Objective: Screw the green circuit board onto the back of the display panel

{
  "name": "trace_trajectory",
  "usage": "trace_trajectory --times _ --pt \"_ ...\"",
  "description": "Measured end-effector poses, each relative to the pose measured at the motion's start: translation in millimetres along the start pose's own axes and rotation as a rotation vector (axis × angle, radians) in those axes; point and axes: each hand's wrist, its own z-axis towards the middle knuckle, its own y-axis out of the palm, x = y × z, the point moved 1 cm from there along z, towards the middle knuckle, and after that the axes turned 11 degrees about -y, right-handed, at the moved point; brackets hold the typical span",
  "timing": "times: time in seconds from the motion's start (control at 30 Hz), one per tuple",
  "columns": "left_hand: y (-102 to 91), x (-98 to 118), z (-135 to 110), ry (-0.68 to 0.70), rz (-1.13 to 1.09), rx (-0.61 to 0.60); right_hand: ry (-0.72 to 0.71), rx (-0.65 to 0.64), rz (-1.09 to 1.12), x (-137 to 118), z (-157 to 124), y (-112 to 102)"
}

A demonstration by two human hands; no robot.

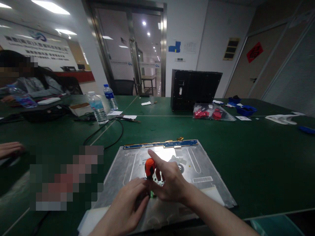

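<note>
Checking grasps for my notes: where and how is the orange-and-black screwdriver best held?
By the screwdriver handle, probably from above and the right: it stands roughly upright, rounded orange end uppermost, with the left hand at its lower left.

Dim bench (258, 157); ceiling lights (50, 6) glow ahead-left of the hands (173, 178), glare whitens the panel (209, 164) just beyond, pixelation covers patches leftward.

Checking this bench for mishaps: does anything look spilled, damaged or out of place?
Nothing looks spilled or plainly damaged. Slightly untidy: a black cable loops loosely on the green tabletop beyond the display panel's far-left corner, and white paper slips lie loose near the water bottles. Pixelation at left hides part of the bench.
</note>
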Motion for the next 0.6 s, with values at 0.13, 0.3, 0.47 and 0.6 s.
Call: trace_trajectory --times 0.13,0.3,0.47,0.6 --pt "-0.9 1.7 0.5 -0.01 0.004 -0.015 0.068 -0.015 0.028 -1.8 -1.1 -0.4" --pt "0.0 0.9 0.2 -0.007 0.007 -0.001 0.043 -0.012 0.06 -0.5 -1.9 0.6" --pt "1.5 -1.4 -1.1 -0.001 0.014 0.012 0.017 -0.011 0.043 2.4 -2.7 1.4" --pt "2.3 -3.0 -1.5 0.013 0.009 0.012 0.023 -0.048 0.034 1.5 -2.7 0.7"
